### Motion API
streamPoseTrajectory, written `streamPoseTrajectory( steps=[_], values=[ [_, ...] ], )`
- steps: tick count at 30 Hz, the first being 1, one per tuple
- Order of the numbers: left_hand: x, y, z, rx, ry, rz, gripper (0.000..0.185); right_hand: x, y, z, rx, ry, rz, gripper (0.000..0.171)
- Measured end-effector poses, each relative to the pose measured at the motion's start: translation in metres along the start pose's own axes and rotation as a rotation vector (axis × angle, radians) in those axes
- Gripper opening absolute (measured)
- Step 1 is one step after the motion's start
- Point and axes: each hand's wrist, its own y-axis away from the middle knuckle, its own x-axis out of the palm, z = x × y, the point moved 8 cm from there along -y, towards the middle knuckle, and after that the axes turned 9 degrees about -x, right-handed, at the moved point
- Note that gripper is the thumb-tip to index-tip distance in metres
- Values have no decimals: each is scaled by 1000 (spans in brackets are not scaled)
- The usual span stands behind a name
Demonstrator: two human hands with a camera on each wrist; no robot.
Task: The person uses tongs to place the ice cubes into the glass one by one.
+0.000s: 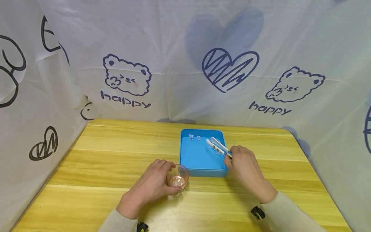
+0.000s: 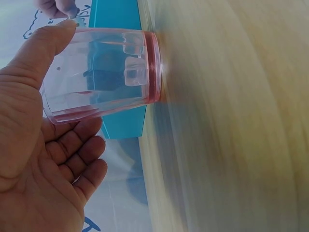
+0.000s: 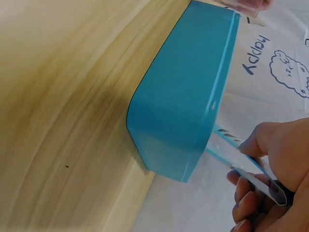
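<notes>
My left hand holds a clear pinkish cup between thumb and fingers; it stands upright on the table, just in front of the blue tray. In the left wrist view, clear cubes lie at the bottom of the cup. White tongs are gripped in my right hand, their tips apart and over the right part of the tray. Below the tips lie several small clear cubes. Two more clear spots of cubes sit near the tray's back wall.
The wooden table carries the tray and cup. White cloth printed with bears and hearts hangs behind the table and along its sides. A dark band shows at my right sleeve.
</notes>
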Motion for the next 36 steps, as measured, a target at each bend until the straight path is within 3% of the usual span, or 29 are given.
streamPoseTrajectory(
  steps=[11, 21, 36],
  values=[
    [0, 0, 0, -8, -13, 7, 74, 13, -8, 3, -21, 144, 34, 30],
    [1, 0, 1, -18, -18, 21, 75, 20, -11, 6, 10, 181, 86, 28],
    [0, 1, 1, -11, -5, 19, 74, 26, -8, 15, -25, 180, 75, 29]
  ],
)
